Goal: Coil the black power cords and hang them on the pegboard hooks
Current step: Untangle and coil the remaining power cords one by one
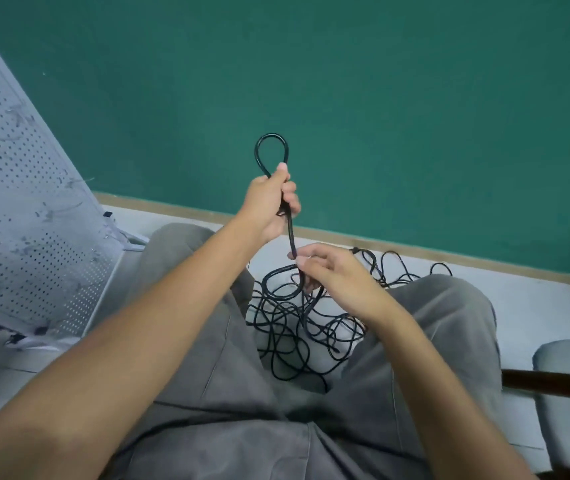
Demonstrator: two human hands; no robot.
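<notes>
At the left edge, a grey pegboard [17,202] leaned, partly cut off. At centre, the left hand [271,202] gripped a black power cord [272,150] below its raised loop. Lower, the right hand [332,268] pinched the same cord, its fingertips partly hidden. A tangled cord pile [304,327] lay on the floor [536,306] between grey-trousered knees.

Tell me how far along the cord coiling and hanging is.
Barely begun. The left hand grips one small loop of cord, and the right hand pinches the strand below it. Most cord remains in the tangled pile on the floor. No cord hangs on the pegboard.
</notes>
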